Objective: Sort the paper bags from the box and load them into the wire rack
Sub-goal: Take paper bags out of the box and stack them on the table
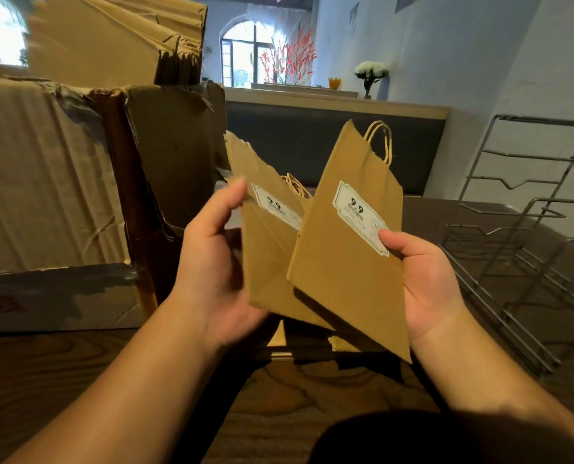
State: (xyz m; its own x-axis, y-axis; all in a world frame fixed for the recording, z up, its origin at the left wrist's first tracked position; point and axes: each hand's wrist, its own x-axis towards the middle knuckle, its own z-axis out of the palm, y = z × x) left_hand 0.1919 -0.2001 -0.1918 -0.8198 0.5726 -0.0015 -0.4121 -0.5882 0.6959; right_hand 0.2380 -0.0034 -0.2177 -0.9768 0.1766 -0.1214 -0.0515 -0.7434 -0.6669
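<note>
table (312, 390): dark wood grain | left: cardboard box (44, 182) | right: wire rack (520, 249)

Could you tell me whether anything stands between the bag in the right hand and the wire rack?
Nothing visible does. The right hand holds its paper bag in the air, and the wire rack stands on the table just to the right, with only bare tabletop between. The cardboard box is on the opposite side.

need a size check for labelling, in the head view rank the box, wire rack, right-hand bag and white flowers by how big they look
1. box
2. wire rack
3. right-hand bag, nearer the camera, so rack versus bag is unsure
4. white flowers, far off
</note>
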